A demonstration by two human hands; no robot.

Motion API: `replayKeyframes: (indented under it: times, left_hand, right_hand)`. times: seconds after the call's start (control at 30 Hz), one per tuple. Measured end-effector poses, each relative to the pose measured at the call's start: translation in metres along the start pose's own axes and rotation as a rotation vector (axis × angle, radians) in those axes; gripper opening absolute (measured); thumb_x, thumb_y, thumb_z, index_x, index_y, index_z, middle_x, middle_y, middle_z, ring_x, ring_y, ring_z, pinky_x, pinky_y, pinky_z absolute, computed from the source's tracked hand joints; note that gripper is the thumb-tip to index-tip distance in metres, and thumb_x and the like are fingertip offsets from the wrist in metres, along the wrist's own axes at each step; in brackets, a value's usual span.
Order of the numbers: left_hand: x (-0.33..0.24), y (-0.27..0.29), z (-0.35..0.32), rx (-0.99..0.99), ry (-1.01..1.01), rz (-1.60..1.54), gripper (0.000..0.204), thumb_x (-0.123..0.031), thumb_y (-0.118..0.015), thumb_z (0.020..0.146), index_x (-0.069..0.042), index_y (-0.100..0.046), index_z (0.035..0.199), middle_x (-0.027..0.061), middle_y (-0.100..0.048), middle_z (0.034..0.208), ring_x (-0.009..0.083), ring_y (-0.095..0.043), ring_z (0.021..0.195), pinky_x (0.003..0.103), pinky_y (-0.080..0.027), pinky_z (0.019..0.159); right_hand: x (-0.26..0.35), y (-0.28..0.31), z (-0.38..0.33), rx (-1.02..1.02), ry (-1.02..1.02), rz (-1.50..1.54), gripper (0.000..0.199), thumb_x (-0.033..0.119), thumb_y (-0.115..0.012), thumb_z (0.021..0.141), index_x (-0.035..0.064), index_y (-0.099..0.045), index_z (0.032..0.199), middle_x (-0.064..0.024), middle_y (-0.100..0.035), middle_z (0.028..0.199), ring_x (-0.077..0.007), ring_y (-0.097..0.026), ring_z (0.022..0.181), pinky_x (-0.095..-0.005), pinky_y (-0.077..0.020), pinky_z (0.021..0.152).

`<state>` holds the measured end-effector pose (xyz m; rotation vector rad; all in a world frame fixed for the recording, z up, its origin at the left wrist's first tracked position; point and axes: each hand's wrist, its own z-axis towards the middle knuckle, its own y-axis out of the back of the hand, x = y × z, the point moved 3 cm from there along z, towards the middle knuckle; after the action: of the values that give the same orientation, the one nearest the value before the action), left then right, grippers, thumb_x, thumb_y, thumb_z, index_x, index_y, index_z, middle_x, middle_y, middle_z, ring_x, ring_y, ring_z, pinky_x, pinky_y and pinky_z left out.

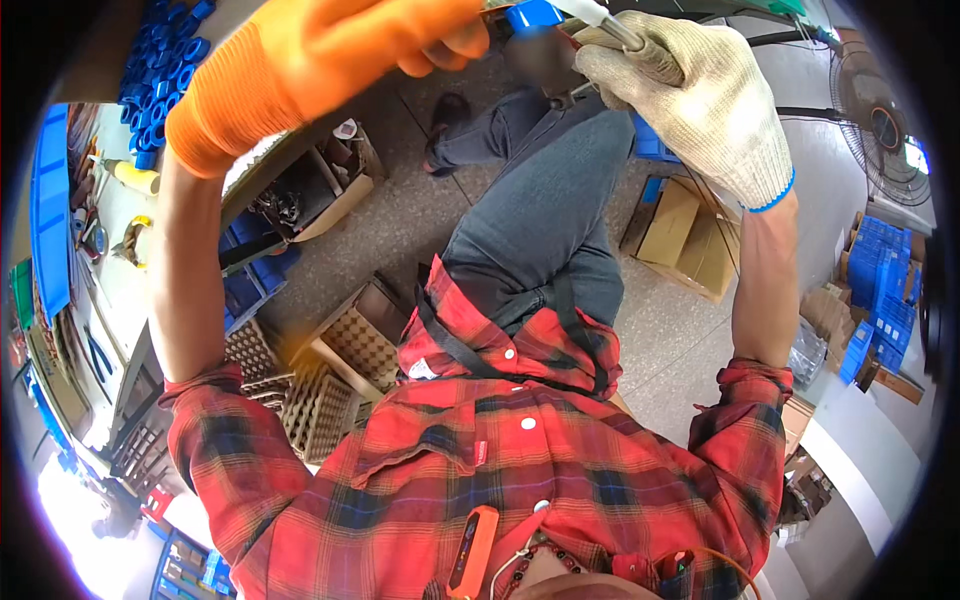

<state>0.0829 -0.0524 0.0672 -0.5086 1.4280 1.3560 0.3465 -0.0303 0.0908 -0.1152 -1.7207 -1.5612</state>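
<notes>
Orange rubber glove on the left hand point(330, 50) curls closed around a small blue plastic part point(532, 14) (mostly hidden), while the right hand point(690, 95), in white knit cotton, clenches a grey metal-tipped tool point(625, 35) against it; joining seemingly underway, demanding steady alignment.

Our left hand point(330, 50) wears a bright orange glove with a ribbed cuff. Our right hand point(690, 95) wears a cream knitted glove edged in blue at the wrist. Our shirt point(480, 470) is a red plaid crossed with dark bands and dotted with white buttons, and our trousers point(545, 215) are grey-blue. Blue rings point(160, 60) lie heaped at upper left, and blue crates point(880, 290) are stacked at right. Tan cardboard boxes point(690, 240) sit on the speckled grey floor point(400, 220).
</notes>
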Motion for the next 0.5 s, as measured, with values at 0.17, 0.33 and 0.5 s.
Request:
replayKeyframes:
  times: [0.17,0.33,0.5]
  left_hand:
    - [0.016,-0.009,0.001,-0.079,-0.232,-0.284,0.021,-0.012,-0.082,0.098,-0.002,-0.086,0.116,0.0114,-0.081,0.096,0.0282,-0.067,0.079,0.031,-0.058,0.083]
    - [0.004,-0.019,0.002,-0.076,-0.383,0.122,0.020,-0.009,-0.083,0.095,0.000,-0.084,0.113,0.0148,-0.082,0.106,0.0308,-0.071,0.089,0.033,-0.058,0.090]
    - [-0.039,-0.036,0.008,-0.048,0.145,0.311,0.011,-0.005,-0.080,0.095,0.004,-0.081,0.101,0.0197,-0.082,0.119,0.0363,-0.074,0.106,0.038,-0.058,0.102]
  right_hand:
    - [-0.028,-0.020,-0.002,-0.074,0.062,0.216,0.018,0.020,-0.084,0.095,0.0019,-0.084,0.094,-0.0081,-0.071,0.066,-0.0223,-0.054,0.051,-0.0330,-0.0466,0.054]
    - [-0.028,-0.016,0.001,-0.123,0.243,0.165,0.015,0.017,-0.084,0.095,0.0027,-0.086,0.096,-0.0053,-0.070,0.063,-0.0208,-0.050,0.049,-0.0317,-0.0443,0.051]
    - [-0.013,-0.014,-0.020,-0.157,0.237,0.048,0.017,0.018,-0.083,0.098,0.0024,-0.086,0.104,-0.0037,-0.073,0.071,-0.0161,-0.056,0.057,-0.0296,-0.0469,0.055]
